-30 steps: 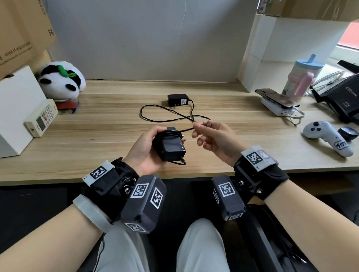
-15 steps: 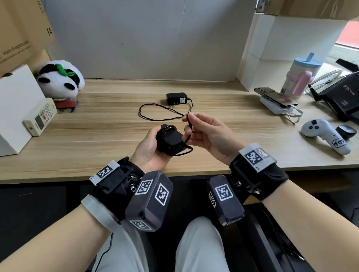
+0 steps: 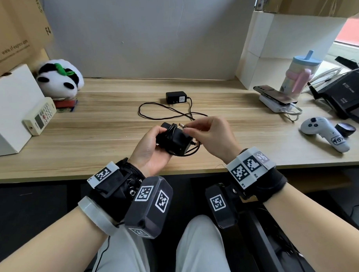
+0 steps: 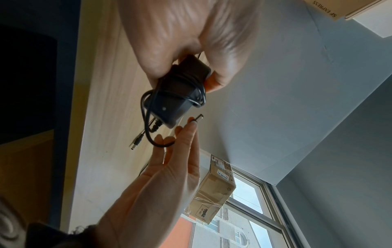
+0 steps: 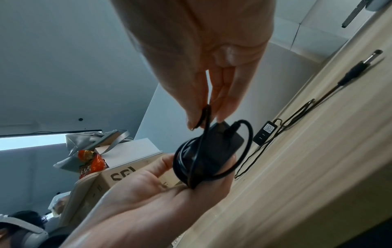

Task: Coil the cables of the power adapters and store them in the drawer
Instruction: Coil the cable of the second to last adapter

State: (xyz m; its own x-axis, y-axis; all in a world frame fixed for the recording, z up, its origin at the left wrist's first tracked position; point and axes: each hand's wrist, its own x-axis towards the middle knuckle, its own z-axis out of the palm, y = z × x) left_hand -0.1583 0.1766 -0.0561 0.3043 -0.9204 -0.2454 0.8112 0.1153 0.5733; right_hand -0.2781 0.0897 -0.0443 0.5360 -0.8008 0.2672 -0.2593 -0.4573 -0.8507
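Since a second ago the loose cable has been taken up in turns around the black power adapter [image 3: 175, 139], leaving only a short loop and the barrel plug [image 3: 182, 125] free. The left hand [image 3: 149, 149] grips the adapter above the desk's [image 3: 93, 151] front edge; the right hand [image 3: 212, 137] pinches the cable just behind the plug. A second adapter [image 3: 176, 97] lies uncoiled towards the back edge. Only the wrist views show its plug tip [image 5: 370, 57] resting on the desk.

Cable-wrapped blk adapter [image 3: 174, 141], 2nd uncoiled [image 3: 176, 97]
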